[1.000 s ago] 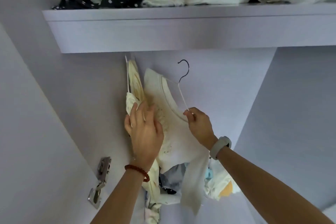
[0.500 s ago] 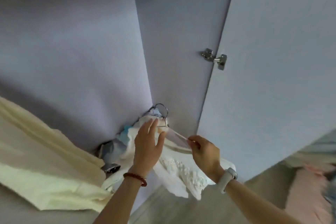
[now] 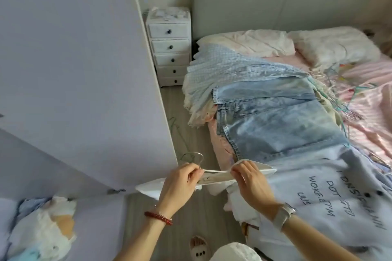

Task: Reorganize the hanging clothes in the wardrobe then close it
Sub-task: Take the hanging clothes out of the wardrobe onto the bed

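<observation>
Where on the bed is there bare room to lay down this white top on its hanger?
Bare pink sheet shows right of the jeans and below the pillows. The bed's near side is crowded: checked cloth, jeans, lettered shirt. Both hands, left and right, hold the white top over the floor strip beside the wardrobe door.

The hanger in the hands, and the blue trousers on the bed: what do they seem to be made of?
Hanger: apparently thin metal wire, judging by the slim curved hook with a dull shine; its arms look white, perhaps coated. Blue trousers: faded denim, shown by stitched seams, belt loops and washed-out patches.
</observation>
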Demonstrator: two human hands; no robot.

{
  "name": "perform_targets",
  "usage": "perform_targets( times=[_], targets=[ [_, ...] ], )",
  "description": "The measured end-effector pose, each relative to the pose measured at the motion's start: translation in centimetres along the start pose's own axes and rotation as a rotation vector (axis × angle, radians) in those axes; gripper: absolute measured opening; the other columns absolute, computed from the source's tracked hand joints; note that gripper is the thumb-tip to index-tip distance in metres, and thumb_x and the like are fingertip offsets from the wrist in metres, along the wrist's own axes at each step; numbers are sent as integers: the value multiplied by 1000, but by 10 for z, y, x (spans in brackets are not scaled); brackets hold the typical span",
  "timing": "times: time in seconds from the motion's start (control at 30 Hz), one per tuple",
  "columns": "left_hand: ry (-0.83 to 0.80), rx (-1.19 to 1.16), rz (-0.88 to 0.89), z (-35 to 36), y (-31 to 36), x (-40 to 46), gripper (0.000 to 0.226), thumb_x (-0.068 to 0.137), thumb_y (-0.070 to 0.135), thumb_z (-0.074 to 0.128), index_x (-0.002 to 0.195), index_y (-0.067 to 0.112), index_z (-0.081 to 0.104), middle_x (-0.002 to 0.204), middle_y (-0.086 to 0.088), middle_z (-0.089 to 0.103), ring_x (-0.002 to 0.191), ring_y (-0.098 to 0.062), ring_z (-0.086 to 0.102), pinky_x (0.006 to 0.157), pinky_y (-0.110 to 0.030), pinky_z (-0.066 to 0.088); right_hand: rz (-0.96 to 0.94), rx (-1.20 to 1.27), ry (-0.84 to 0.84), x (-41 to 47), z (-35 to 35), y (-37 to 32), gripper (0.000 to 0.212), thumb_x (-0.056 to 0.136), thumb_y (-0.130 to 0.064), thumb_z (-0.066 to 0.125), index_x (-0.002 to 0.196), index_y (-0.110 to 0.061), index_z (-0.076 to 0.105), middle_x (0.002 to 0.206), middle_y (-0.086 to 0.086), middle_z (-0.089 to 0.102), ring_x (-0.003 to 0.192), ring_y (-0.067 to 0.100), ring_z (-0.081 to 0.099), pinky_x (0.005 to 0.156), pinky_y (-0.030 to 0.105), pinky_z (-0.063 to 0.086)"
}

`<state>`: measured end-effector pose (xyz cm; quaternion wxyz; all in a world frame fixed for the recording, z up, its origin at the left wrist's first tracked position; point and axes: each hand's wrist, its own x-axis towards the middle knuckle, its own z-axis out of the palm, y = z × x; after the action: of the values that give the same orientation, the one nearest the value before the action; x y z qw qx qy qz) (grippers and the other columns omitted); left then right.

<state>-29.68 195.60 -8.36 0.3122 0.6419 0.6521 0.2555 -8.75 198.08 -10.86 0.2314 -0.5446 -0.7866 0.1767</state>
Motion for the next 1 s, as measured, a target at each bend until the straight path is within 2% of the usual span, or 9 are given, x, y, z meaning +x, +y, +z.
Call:
perform_targets(
  times=[0.13, 0.27, 0.37, 0.5, 0.6, 0.7, 0.77, 0.9, 1.0],
  targets=[
    [-120, 12, 169, 29, 40, 41, 15, 89, 27, 58, 81, 17, 66, 71, 15, 55, 66, -3, 50, 61, -19, 36, 197, -76, 26, -34, -23, 27, 31, 95, -33, 32, 89, -12, 54, 88, 1, 56, 67, 22, 55, 59, 30, 40],
    [-226, 50, 352, 52, 74, 79, 20, 86, 31, 61, 79, 15, 70, 78, 6, 67, 77, -14, 57, 75, -33, 40, 418, 51, 7, -63, -27, 23, 24, 92, -29, 29, 88, -18, 50, 78, -11, 61, 67, 20, 60, 63, 32, 44],
    [-255, -19, 406, 69, 99, 100, 29, 79, 36, 54, 76, 13, 71, 73, 6, 64, 72, -15, 53, 76, -38, 43, 548, 71, 176, -64, -34, 19, 29, 90, -31, 28, 90, -17, 54, 72, -11, 65, 61, 18, 61, 62, 31, 48],
    [-298, -132, 510, 86, 145, 121, 31, 80, 35, 54, 73, 9, 69, 64, 7, 55, 67, -17, 49, 73, -42, 46, 637, -75, 521, -56, -64, 23, 45, 89, -37, 26, 87, -10, 62, 61, 1, 65, 54, 27, 61, 52, 36, 49],
    [-325, -216, 637, 92, 191, 132, 33, 84, 38, 54, 74, 10, 68, 68, 4, 60, 70, -21, 54, 75, -42, 46, 632, -285, 712, -51, -102, 28, 39, 89, -30, 33, 81, -9, 65, 57, 3, 65, 46, 26, 61, 44, 33, 49],
    [-265, -279, 778, 99, 235, 139, 46, 81, 48, 43, 76, 11, 69, 73, -3, 67, 71, -25, 58, 76, -39, 45, 626, -495, 844, -48, -145, 32, 34, 88, -26, 38, 78, -9, 65, 57, 2, 66, 46, 24, 61, 45, 20, 41],
    [-210, -289, 850, 104, 264, 140, 47, 81, 48, 37, 77, 12, 68, 74, -2, 66, 74, -26, 58, 80, -40, 41, 627, -585, 908, -48, -170, 36, 33, 88, -25, 38, 79, -9, 66, 59, 3, 66, 47, 23, 61, 46, 19, 39],
    [-188, -272, 940, 117, 305, 135, 50, 81, 44, 33, 105, 17, 67, 105, -4, 64, 104, -26, 53, 102, -44, 26, 666, -676, 989, -59, -212, 52, 35, 89, -27, 37, 81, -9, 65, 64, 8, 67, 50, 28, 62, 48, 26, 46],
    [-187, -229, 1056, 134, 313, 137, 51, 82, 38, 39, 126, 18, 55, 130, -7, 52, 123, -27, 42, 106, -47, 24, 678, -770, 1061, -76, -253, 67, 32, 88, -24, 40, 81, -8, 66, 66, 9, 68, 52, 29, 63, 50, 26, 43]
  ],
)
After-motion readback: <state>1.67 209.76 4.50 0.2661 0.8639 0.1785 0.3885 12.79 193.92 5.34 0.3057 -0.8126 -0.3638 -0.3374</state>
